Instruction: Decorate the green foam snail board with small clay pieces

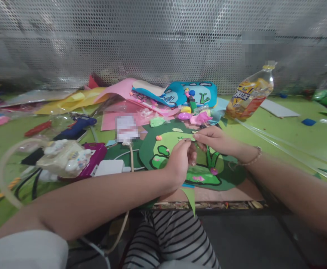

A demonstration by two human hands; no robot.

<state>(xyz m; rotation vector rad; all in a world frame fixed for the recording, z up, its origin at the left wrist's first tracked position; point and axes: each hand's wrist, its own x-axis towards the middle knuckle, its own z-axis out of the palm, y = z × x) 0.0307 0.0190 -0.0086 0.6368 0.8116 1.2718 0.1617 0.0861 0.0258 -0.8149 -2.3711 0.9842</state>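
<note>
Over a green paper picture (149, 144), my left hand (180, 160) and my right hand (215, 140) come together fingertip to fingertip. Both are closed, thumbs against fingers, and whatever sits between them is too small to name. A tiny dark speck shows at my left thumb tip. Raised clay shapes decorate the picture: an orange blob (159, 138), a green stem (211, 158), a purple flower (214, 171) and a green patch with pink bits (198, 178). My hands hide its middle.
Left of my arm lie a cream case (65, 158), a white charger (110, 167) and cables. Behind are a blue clay picture (208, 91), a pink clay lump (184, 116) and pink paper (113, 89). A plastic bottle (250, 95) containing a wrapper leans at right.
</note>
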